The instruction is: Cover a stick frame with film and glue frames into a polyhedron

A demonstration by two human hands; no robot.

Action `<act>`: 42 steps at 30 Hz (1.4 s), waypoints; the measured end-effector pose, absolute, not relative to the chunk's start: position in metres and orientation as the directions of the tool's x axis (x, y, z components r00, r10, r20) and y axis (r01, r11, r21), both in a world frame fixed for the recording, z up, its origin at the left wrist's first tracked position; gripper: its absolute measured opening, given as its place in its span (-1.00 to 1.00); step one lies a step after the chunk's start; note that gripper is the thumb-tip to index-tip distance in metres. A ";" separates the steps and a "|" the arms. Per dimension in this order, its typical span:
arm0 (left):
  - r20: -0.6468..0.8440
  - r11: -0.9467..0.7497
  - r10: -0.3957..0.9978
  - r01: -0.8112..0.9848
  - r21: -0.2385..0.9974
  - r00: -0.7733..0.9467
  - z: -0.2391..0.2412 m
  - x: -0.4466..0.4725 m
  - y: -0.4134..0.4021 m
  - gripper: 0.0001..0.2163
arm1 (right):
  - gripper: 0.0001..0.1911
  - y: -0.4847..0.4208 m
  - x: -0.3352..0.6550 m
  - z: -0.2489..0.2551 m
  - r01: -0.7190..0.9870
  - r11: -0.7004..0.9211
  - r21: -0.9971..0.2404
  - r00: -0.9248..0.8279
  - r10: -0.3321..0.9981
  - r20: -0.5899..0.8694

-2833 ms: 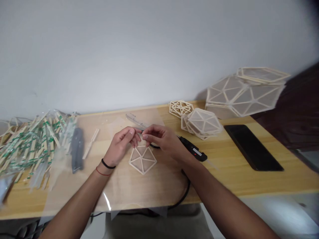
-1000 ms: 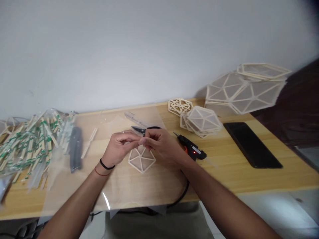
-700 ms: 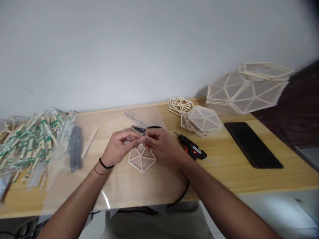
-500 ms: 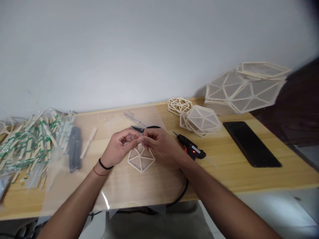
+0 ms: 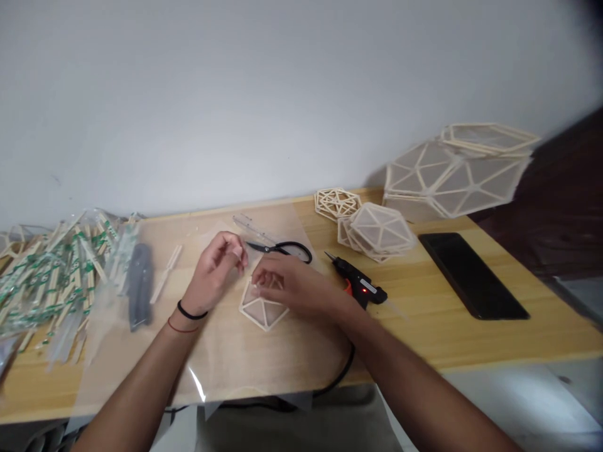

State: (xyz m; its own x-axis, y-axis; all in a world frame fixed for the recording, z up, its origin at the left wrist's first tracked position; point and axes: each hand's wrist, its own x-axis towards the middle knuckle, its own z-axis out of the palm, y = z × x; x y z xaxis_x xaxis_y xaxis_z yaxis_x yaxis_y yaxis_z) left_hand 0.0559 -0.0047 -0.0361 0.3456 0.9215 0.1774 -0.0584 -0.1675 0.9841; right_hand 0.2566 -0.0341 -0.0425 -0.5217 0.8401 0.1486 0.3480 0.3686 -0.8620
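Left hand [image 5: 214, 269] and right hand [image 5: 294, 285] are held apart, any grip impossible to tell; towards three o'clock from the frame [image 5: 264, 315], the glue gun [image 5: 357, 280] is parked, likely for easy reach.

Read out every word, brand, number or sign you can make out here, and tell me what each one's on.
No text is readable.
White label on the glue gun: too small and blurred to read.
Green print on the clear stick wrappers: too blurred to read.
Marks on the clear ruler-like strip: too small to read.
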 end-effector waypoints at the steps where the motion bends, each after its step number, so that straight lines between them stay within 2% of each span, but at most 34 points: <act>1: 0.201 -0.195 0.932 -0.050 0.980 0.300 -0.035 0.053 -0.001 -0.79 | -0.80 -0.036 0.256 -0.045 0.358 0.422 -0.833 -0.576 0.802 0.158; 5: 0.230 -0.242 0.952 0.037 0.970 0.200 -0.033 0.046 0.007 -0.87 | -0.29 -0.044 0.253 -0.052 0.429 0.540 -0.724 -0.717 0.691 0.091; 8: 0.232 -0.242 0.955 0.031 0.970 0.187 -0.035 0.046 0.008 -0.88 | -0.17 -0.050 0.253 -0.052 0.493 0.547 -0.676 -0.733 0.680 0.017; 14: 0.222 -0.232 0.965 0.060 0.971 0.143 -0.047 0.045 0.013 -0.84 | -0.21 -0.053 0.254 -0.045 0.548 0.538 -0.641 -0.720 0.693 -0.035; 20: 0.255 -0.262 0.963 0.095 0.960 0.085 -0.053 0.036 0.020 -0.88 | -0.24 -0.053 0.250 -0.041 0.443 0.550 -0.708 -0.775 0.631 0.005; 26: 0.235 -0.231 0.972 0.113 0.966 -0.023 -0.052 0.031 0.025 -0.85 | -0.24 -0.043 0.254 -0.042 0.372 0.498 -0.783 -0.707 0.699 0.108; 29: 0.245 -0.242 0.970 0.137 0.960 -0.001 -0.053 0.034 0.024 -0.86 | -0.21 -0.037 0.261 -0.037 0.378 0.488 -0.787 -0.642 0.750 0.157; 34: 0.248 -0.256 0.967 0.200 0.946 0.061 -0.056 0.039 0.021 -0.86 | -0.13 -0.046 0.288 -0.010 0.357 0.536 -0.765 -0.588 0.765 0.262; 37: 0.248 -0.275 0.959 0.242 0.930 0.134 -0.057 0.040 0.018 -0.86 | -0.19 -0.049 0.326 0.003 0.501 0.526 -0.687 -0.465 0.833 0.299; 42: 0.259 -0.355 0.914 0.306 0.884 0.313 -0.057 0.047 0.011 -0.88 | -0.22 -0.023 0.407 0.005 0.797 0.285 -0.532 -0.172 0.952 0.253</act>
